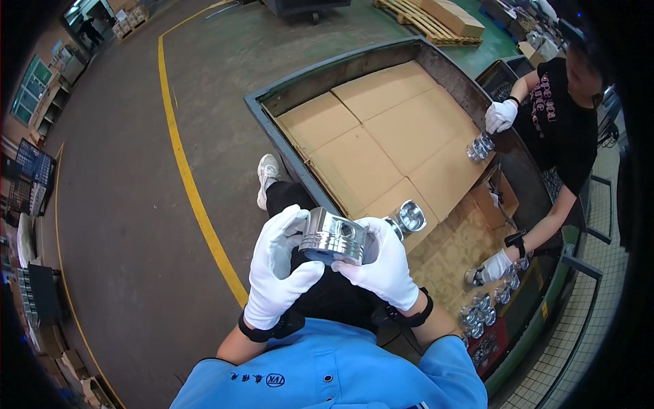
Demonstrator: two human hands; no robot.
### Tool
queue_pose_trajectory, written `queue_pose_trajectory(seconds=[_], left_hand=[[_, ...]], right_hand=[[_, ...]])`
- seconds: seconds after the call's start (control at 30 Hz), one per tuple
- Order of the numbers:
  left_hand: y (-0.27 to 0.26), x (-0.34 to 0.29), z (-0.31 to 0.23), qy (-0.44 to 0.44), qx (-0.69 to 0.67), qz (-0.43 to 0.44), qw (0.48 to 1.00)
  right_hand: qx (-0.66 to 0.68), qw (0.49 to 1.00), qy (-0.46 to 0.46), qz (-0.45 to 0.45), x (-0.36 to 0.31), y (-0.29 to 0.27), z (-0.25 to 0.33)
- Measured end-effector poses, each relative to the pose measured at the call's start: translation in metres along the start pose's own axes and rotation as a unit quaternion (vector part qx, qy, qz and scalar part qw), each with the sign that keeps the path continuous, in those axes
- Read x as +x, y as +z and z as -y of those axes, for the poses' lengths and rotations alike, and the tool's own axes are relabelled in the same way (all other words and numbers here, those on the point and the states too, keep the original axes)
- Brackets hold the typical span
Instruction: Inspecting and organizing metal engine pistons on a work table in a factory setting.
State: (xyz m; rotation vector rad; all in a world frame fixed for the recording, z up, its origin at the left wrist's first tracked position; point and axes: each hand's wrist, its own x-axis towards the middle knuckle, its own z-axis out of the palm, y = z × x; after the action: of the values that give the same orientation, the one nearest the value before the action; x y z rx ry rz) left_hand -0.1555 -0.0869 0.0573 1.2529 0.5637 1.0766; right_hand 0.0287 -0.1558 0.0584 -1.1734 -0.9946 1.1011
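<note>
Smooth grey-brown floor (122, 204) crossed by a long yellow painted line (182, 153); green-painted floor (466, 60) toward the upper right, pale square-tiled floor (579, 262) at the right. Upper left, a green-framed window (33, 85) in a pinkish wall (52, 37). At the top, a slatted wooden pallet (410, 19) under a brown cardboard box (453, 17).

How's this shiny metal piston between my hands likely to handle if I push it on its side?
The piston looks metal, so it's probably stiff and fairly heavy for its size. Its shiny surface might slip against the white gloves. Its rounded, grooved wall suggests it could roll.
</note>
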Motion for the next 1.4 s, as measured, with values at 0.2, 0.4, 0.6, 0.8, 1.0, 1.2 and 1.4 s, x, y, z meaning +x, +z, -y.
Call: queue_pose_trajectory(seconds=[0.2,0.4,0.6,0.8,1.0,1.2,1.4], left_hand=[[0.000,0.001,-0.001,0.007,-0.035,0.025,0.999],[0.009,0.003,-0.005,-0.140,-0.108,0.068,0.982],[0.006,0.003,-0.004,-0.207,-0.116,0.059,0.970],[0.003,0.006,-0.011,-0.259,-0.267,0.107,0.922],[-0.013,0.002,-0.002,-0.305,-0.517,0.102,0.793],[-0.021,0.003,0.019,-0.243,-0.679,0.160,0.675],[-0.019,0.004,0.012,-0.243,-0.696,0.150,0.659]], right_hand=[[0.009,1.000,-0.023,-0.017,0.001,0.001,-0.005],[-0.252,0.930,-0.257,-0.082,0.004,0.000,-0.011],[-0.256,0.931,-0.251,-0.076,0.002,0.001,-0.005],[-0.341,0.877,-0.338,-0.031,0.007,0.002,0.014],[-0.284,0.903,-0.316,0.055,0.003,0.004,0.043],[-0.288,0.883,-0.371,-0.024,-0.002,0.001,0.029],[-0.281,0.896,-0.345,0.004,-0.004,-0.001,0.019]])
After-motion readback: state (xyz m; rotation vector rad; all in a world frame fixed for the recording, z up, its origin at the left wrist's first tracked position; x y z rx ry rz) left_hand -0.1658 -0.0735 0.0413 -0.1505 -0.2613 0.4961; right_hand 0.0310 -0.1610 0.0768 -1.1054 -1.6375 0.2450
